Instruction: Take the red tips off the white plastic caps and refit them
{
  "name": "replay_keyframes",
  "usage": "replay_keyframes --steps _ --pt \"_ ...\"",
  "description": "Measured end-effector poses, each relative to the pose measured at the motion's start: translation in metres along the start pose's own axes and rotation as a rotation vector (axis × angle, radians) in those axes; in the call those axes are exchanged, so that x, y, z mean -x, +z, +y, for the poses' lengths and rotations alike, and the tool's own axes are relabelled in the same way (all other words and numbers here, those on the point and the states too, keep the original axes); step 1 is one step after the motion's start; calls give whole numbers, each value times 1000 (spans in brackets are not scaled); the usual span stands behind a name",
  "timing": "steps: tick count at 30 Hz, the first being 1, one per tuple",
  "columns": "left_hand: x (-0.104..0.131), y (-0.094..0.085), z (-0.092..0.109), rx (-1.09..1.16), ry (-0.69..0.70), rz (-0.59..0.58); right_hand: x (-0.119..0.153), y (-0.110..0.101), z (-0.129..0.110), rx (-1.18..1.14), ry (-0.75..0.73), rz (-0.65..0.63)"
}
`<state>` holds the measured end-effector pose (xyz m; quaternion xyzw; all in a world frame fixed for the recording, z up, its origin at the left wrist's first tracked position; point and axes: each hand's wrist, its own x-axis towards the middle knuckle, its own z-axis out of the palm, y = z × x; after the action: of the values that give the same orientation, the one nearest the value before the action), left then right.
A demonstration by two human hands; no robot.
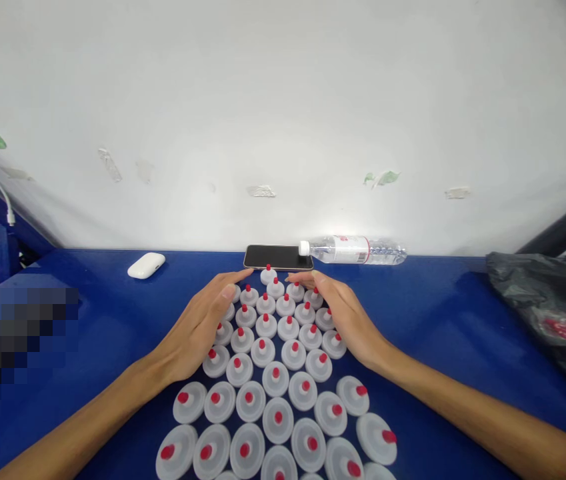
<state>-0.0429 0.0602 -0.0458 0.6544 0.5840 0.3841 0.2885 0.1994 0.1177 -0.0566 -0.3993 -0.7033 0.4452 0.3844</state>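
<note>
Several round, translucent white caps (275, 379), each with a small red-tipped nozzle, stand close together on the blue tabletop. My left hand (207, 317) lies along the left side of the group, fingers stretched forward and thumb over the outer caps. Along the right side, my right hand (345, 313) is held on edge, its fingers extended inward near the far caps. Both hands flank the far part of the group, and neither grips a cap. Some outer caps are partly hidden behind my hands. Nearer caps run down past the bottom of the view.
A black-screened phone (279, 257) lies at the wall, beside a clear plastic bottle (353, 250) on its side. A white earbud case (147, 265) is at the left. On the right sits a dark plastic bag (537, 293). A blue frame (7, 247) and a pixelated area are at far left.
</note>
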Motion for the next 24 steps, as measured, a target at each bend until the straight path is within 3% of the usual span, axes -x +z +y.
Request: replay_keyframes --steps 5,11,14,20,24 --pt "1 -2 -3 -8 -32 13 0 1 1 -2 0 -9" --pt "5 -6 -2 6 28 3 -2 3 4 -25 55 -6" --pt "8 -7 -1 9 53 59 -3 2 9 -26 101 -28" --pt "7 -8 -7 141 14 285 -1 3 12 -8 161 -34" --pt "3 -9 -9 188 -36 307 -1 3 12 0 135 -38"
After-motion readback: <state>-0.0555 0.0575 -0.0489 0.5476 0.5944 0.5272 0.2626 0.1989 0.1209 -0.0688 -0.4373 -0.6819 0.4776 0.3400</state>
